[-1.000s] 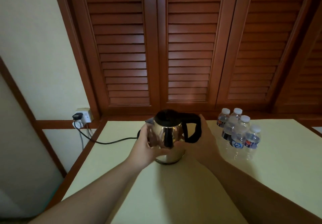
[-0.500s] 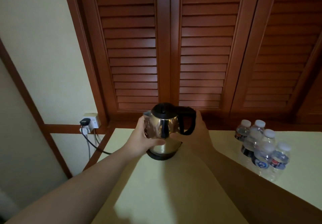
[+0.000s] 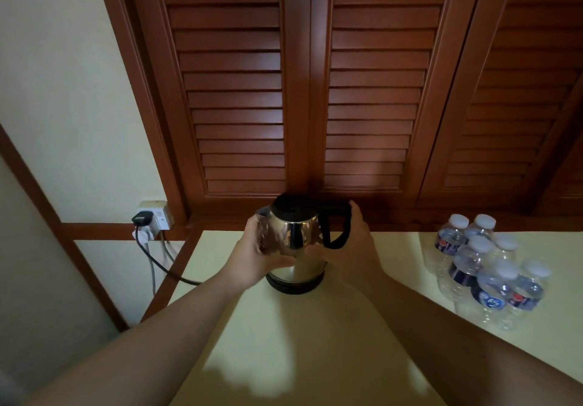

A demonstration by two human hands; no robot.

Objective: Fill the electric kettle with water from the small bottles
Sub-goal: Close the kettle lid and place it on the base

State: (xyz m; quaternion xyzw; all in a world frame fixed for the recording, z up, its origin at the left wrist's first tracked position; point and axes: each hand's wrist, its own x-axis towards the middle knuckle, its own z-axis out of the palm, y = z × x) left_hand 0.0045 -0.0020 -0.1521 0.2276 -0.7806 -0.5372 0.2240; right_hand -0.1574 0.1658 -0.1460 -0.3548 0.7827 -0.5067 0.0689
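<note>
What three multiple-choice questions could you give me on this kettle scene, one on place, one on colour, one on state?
1. Where do the bottles stand on the table, relative to the kettle?
A. To the person's left
B. To the person's right
C. Behind it, against the shutters

2. What colour is the kettle's handle?
A. Black
B. White
C. Red

3. What state are the bottles in?
A. Lying on their sides
B. Upright with caps off
C. Upright with caps on

Answers: 1 B, since the cluster sits near the right edge of the view, apart from the kettle. 2 A, since the loop on the steel body is black. 3 C, since every visible bottle top carries a white cap.
</note>
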